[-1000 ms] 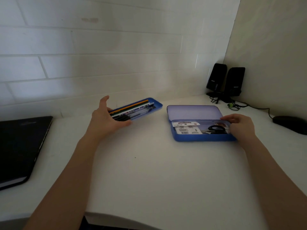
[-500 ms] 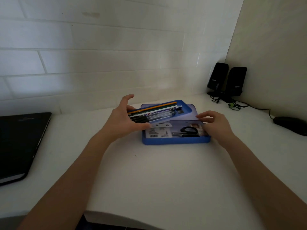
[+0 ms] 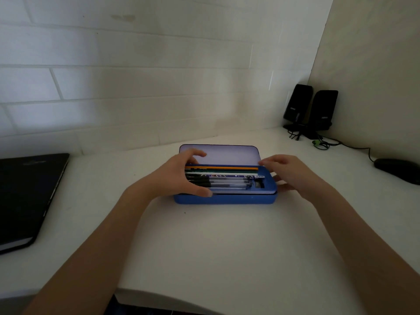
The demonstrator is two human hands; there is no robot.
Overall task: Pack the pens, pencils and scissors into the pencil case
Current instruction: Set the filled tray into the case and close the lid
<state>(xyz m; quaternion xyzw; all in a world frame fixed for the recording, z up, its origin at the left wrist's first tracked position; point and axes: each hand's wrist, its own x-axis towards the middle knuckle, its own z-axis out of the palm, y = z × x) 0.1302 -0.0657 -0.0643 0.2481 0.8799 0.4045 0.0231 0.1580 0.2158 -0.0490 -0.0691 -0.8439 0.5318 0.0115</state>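
1. Two black speakers (image 3: 310, 110) stand in the far right corner of the desk (image 3: 216, 246); each carries a small pale logo, too blurred to read.
2. Black laptop (image 3: 29, 196) lies closed at the desk's left edge; a faint mark on its lid is illegible.
3. Blue pencil case (image 3: 227, 199) sits mid-desk, lid (image 3: 231, 154) tipped up and back toward the wall, pale lilac inside.
4. Blue inner tray (image 3: 269, 181) rests in the top of the case, its near edge slightly proud of the rim. Scissors not visible.
5. Tray holds an orange pencil (image 3: 225, 168) at the back, a dark green one just in front, then a patterned pen (image 3: 236, 176) and clear-barrelled pens with black caps. Printing on the barrels cannot be read.
6. Left hand (image 3: 179, 178) grips the tray's left end, thumb curled over the near edge, fingers curved over the far side.
7. Right hand (image 3: 288, 172) is at the right end, fingers loosely bent, fingertips touching the tray's far corner, thumb against the case's end wall.
8. Black mouse (image 3: 396, 169) rests at far right, cable running back toward the speakers, past a green plug.
9. Desk surface white and matte, front edge curved. Back wall white brick-pattern tile; right wall plain cream. Light dim.
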